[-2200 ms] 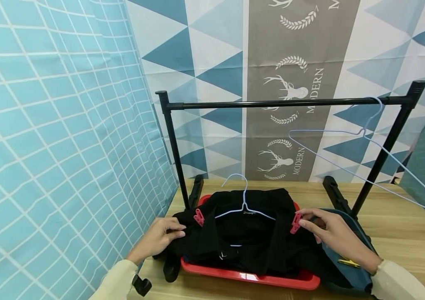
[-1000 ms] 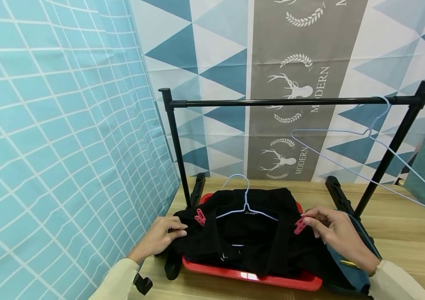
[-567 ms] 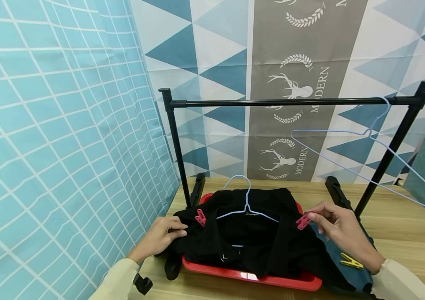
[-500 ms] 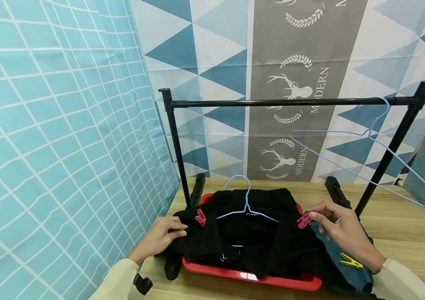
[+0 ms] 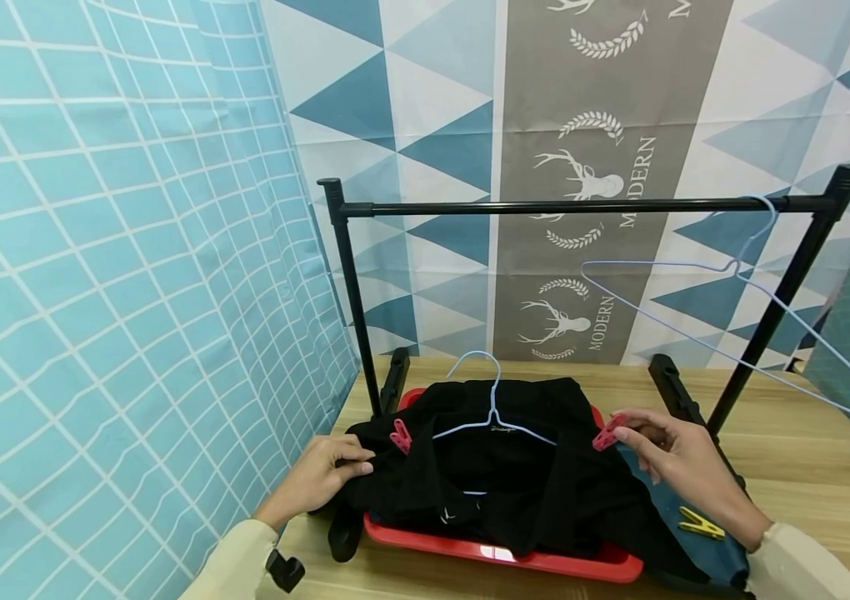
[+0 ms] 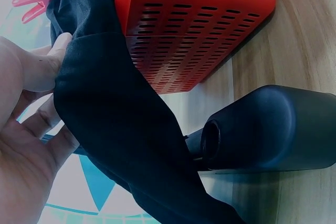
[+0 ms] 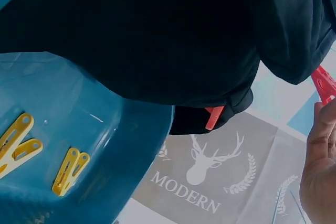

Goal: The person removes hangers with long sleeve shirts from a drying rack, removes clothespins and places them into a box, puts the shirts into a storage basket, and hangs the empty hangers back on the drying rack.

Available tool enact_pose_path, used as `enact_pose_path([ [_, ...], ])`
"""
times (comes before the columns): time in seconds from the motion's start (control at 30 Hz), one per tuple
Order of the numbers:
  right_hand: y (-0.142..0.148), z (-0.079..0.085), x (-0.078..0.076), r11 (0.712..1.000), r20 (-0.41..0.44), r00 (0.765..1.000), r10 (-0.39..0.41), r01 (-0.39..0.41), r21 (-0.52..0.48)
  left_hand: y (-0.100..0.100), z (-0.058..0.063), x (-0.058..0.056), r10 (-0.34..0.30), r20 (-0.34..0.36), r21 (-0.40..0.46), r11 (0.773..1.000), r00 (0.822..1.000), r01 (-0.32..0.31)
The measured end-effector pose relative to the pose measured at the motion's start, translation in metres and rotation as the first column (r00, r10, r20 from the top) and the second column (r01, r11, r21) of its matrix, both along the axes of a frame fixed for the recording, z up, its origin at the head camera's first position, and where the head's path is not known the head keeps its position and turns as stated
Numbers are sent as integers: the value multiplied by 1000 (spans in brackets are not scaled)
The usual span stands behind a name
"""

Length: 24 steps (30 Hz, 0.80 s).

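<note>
Lower right, the right hand (image 5: 682, 457) pinches a clothespin (image 5: 605, 435) slanting down-left toward black cloth (image 5: 503, 467). The left hand (image 5: 322, 472) pinches that cloth.

The head view is bright and evenly lit, its wide lens leaning the rack posts (image 5: 777, 308) outward, with a small white glare on the red basket's rim (image 5: 496, 552). Both wrist views are dimmer, the black garment (image 7: 173, 40) losing detail and pale highlights streaking the blue basin (image 7: 144, 124).
</note>
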State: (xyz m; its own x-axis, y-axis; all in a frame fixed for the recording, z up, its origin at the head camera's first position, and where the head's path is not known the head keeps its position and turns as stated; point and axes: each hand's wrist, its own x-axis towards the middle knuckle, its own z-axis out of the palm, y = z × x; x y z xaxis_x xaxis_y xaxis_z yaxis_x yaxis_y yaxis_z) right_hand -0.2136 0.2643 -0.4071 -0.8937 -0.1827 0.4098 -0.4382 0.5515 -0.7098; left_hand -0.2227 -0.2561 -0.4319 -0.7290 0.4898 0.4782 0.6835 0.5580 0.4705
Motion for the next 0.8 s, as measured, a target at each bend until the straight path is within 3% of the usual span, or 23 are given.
enact_pose_path([
  [0.33,7,-6,-3,999,14,999,-41,40,16,0,0,0,-17,-40,15,1000,999,17],
  [0.8,24,-19,-8,997,55,996,-69,67,28,0,0,0,-12,-34,18,1000,999,12],
])
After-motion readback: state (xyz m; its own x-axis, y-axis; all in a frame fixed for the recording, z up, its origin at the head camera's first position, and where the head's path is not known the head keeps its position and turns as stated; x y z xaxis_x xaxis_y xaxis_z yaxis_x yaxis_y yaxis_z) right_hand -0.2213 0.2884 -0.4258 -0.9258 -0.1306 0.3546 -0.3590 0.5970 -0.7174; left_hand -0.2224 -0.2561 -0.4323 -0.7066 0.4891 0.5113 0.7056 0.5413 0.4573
